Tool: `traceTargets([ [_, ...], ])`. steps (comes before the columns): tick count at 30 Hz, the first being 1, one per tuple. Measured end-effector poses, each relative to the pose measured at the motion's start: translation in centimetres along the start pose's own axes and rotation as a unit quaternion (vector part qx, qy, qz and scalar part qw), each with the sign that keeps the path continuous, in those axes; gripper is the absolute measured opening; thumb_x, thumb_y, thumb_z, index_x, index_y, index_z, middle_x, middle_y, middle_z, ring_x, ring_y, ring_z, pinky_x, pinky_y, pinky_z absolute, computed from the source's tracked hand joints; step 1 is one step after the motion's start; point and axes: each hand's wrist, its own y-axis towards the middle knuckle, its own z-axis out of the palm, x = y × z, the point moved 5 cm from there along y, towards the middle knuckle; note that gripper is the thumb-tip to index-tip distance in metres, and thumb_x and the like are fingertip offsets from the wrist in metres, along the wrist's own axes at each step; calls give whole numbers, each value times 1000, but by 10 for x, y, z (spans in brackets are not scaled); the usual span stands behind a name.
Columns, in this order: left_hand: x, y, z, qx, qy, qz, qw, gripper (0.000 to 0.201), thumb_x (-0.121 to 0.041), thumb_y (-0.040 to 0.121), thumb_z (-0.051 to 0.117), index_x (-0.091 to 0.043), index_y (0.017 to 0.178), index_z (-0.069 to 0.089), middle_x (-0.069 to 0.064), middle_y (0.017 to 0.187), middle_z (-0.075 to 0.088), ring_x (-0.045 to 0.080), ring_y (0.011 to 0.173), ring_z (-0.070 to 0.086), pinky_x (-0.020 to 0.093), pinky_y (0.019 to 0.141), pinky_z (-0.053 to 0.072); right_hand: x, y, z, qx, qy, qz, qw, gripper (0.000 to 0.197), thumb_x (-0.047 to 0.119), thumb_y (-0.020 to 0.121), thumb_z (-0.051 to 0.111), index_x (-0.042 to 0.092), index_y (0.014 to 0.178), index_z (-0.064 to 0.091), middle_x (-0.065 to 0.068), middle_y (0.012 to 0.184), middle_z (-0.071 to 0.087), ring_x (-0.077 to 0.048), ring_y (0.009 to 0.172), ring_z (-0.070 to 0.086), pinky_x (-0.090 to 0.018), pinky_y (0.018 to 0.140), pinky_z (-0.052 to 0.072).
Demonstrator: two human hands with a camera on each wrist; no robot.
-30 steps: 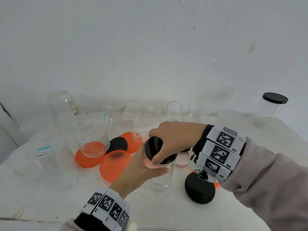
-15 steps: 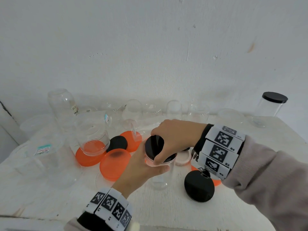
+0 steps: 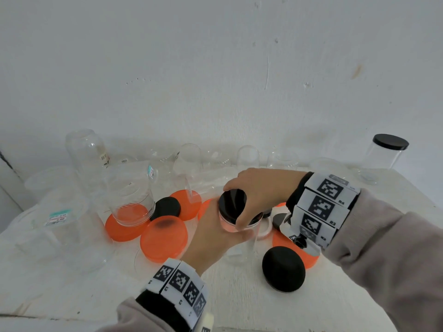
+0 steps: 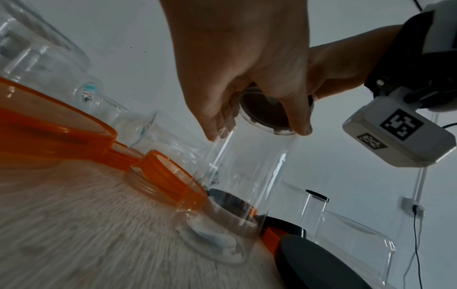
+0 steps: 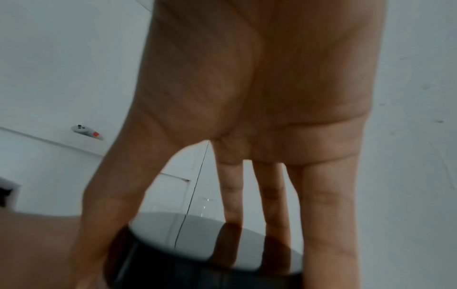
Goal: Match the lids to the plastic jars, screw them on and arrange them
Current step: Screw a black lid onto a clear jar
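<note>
A tall clear plastic jar [image 3: 241, 245] stands on the white table [image 3: 239, 303] in the middle. My left hand [image 3: 215, 236] grips its upper wall from the left, seen from below in the left wrist view as left hand [image 4: 237, 64] on the clear jar [image 4: 242, 176]. A glossy black lid [image 3: 233, 203] sits on the jar's mouth. My right hand [image 3: 259, 190] grips that lid from above, thumb at the front, fingers at the back. In the right wrist view the black lid [image 5: 197, 254] lies under my right hand [image 5: 247, 136].
Loose lids lie around: an orange lid [image 3: 163, 237] to the left, a small black lid [image 3: 166, 207], a big black lid [image 3: 283, 269] at front right, more orange ones. Several open clear jars [image 3: 130, 197] crowd the left and back. A black-capped jar [image 3: 383, 154] stands far right.
My right hand has turned slightly on the black lid; the jar and my left hand stay where they were.
</note>
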Motion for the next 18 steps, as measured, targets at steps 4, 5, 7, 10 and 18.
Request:
traceTargets([
  [4,-1,5,7,-2,5,18,1000,69,-12,61,84,-62,97,54,-39,98,61,-17,91,59,-1,67,43,-8,1,6,-47,-5,42,998,54,66,66,69,22,94,55,8,86,53,-8,73,52,-26,57,41],
  [5,3,5,6,-8,-1,9,1000,66,-17,59,86,-58,100,52,-38,101,60,-16,93,58,0,68,43,-9,1,7,-60,-8,51,997,52,69,66,67,23,87,52,7,84,53,-8,71,51,-26,55,40],
  [7,7,6,6,-12,-6,3,1000,67,-22,59,88,-53,102,48,-39,104,58,-17,96,57,-1,71,42,-10,3,8,-69,-10,62,996,54,72,66,65,24,80,47,6,82,53,-8,69,50,-26,54,36],
  [10,6,7,6,0,2,4,1000,68,-20,60,87,-58,100,49,-40,103,58,-18,95,56,-1,70,43,-13,4,6,13,10,60,998,69,70,67,68,24,115,51,7,106,53,-10,89,53,-29,72,47],
  [18,9,6,7,-11,-10,9,1000,71,-13,60,86,-60,100,51,-35,102,61,-16,95,57,-2,69,42,-10,6,2,-10,1,28,1000,63,62,62,75,21,107,58,8,95,58,-9,80,57,-25,59,45],
])
